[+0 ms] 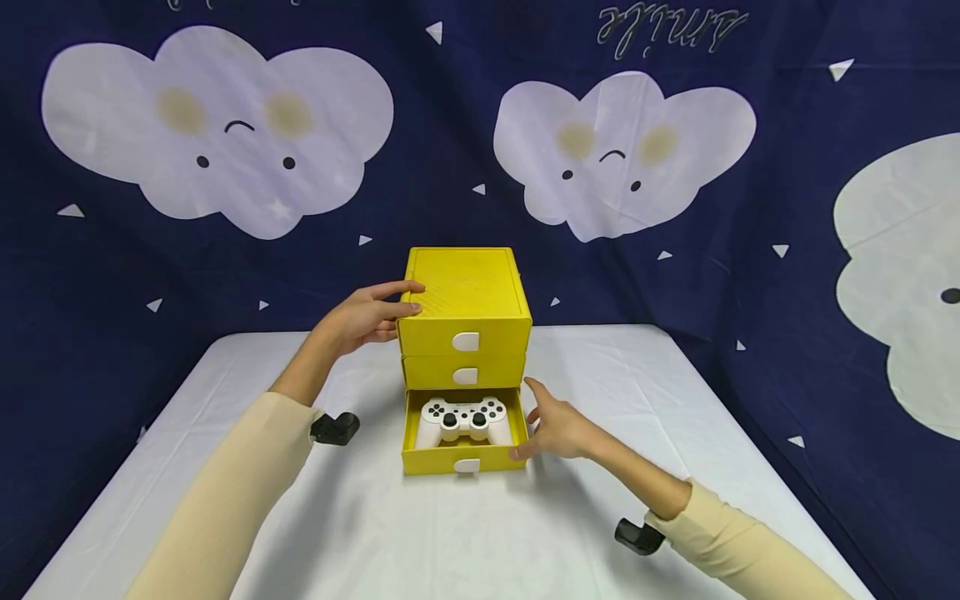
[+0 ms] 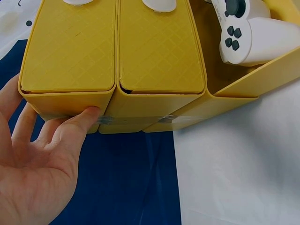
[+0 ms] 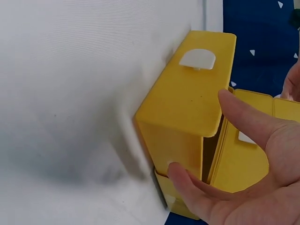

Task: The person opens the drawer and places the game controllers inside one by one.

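Note:
A yellow three-drawer cabinet (image 1: 468,283) stands on the table, each drawer front bearing a white tab handle. Its bottom drawer (image 1: 431,462) is pulled out, and a white game controller (image 1: 464,411) lies in it. At the cabinet's upper left edge my left hand (image 1: 360,318) rests with fingers extended; in the left wrist view its thumb (image 2: 89,115) touches the side wall. My right hand (image 1: 561,427) is at the right side of the pulled-out drawer, thumb at the front corner. In the right wrist view, thumb and fingers are spread near the drawer front (image 3: 187,93) and side.
The white-covered table (image 1: 352,517) extends around the cabinet. Behind it hangs a dark blue cloth (image 1: 442,150) with cloud faces and small white triangles. Black devices (image 1: 335,428) sit at both wrists.

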Available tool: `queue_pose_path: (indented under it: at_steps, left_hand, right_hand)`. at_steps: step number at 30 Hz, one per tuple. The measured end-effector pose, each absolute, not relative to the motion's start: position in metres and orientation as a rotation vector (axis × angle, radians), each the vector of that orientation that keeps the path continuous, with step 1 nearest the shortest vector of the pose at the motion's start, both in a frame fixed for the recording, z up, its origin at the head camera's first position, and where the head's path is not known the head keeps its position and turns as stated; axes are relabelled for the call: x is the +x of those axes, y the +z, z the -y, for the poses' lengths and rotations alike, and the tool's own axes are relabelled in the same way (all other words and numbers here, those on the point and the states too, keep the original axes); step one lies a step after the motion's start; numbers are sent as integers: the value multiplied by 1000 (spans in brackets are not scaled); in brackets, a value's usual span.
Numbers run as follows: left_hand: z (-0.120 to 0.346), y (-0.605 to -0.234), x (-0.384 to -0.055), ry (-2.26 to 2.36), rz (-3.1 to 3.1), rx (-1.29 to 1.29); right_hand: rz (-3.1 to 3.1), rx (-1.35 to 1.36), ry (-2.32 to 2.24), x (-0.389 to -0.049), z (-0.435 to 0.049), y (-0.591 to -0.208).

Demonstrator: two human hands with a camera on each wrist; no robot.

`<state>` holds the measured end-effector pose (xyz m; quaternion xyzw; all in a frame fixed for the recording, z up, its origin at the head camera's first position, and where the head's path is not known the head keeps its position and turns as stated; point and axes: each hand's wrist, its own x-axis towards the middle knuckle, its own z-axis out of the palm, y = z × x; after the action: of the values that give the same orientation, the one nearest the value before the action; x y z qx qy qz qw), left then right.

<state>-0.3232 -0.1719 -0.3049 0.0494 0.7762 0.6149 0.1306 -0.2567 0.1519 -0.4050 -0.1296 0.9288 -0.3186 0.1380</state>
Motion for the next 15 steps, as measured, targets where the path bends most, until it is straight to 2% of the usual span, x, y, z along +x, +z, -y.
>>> queue_pose_path:
  at_steps: [15]
  left_hand:
    - [172, -305, -322, 1797, -2241, 151]
  right_hand:
    - [-2675, -357, -1041, -262, -148, -413]
